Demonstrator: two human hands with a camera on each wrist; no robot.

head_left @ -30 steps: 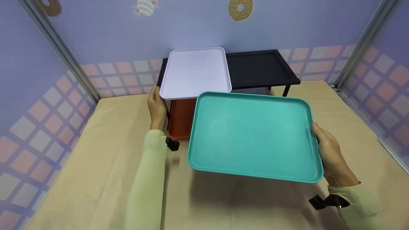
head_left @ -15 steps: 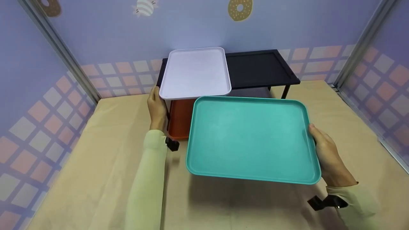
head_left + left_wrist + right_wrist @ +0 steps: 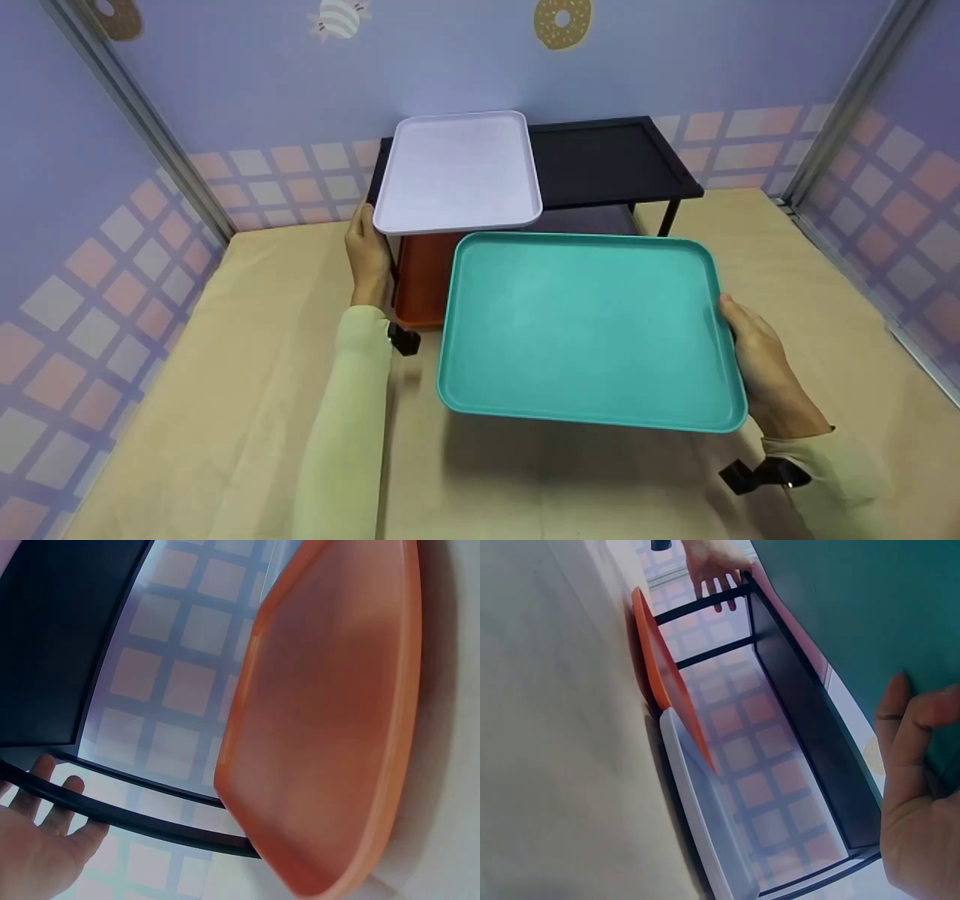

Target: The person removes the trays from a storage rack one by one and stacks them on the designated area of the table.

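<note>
My right hand (image 3: 754, 360) grips the right edge of a teal tray (image 3: 585, 330), thumb on the rim and fingers curled under it (image 3: 919, 787). The tray hangs almost level above the table, in front of a black two-level rack (image 3: 607, 157). A white tray (image 3: 457, 169) lies on the rack's top at the left. My left hand (image 3: 367, 255) rests against the rack's left frame with straight fingers (image 3: 37, 840) and holds nothing. An orange tray (image 3: 424, 281) stands under the rack at the left.
Under the rack a pale tray (image 3: 705, 825) lies beside the orange tray (image 3: 667, 675). The right half of the rack's top is bare. A tan cloth (image 3: 225, 375) covers the table. Walls (image 3: 90, 187) close in the left, back and right sides.
The teal tray has come a little nearer and to the left and now lies flatter, with my right hand still on its edge. My left hand has stayed at the rack.
</note>
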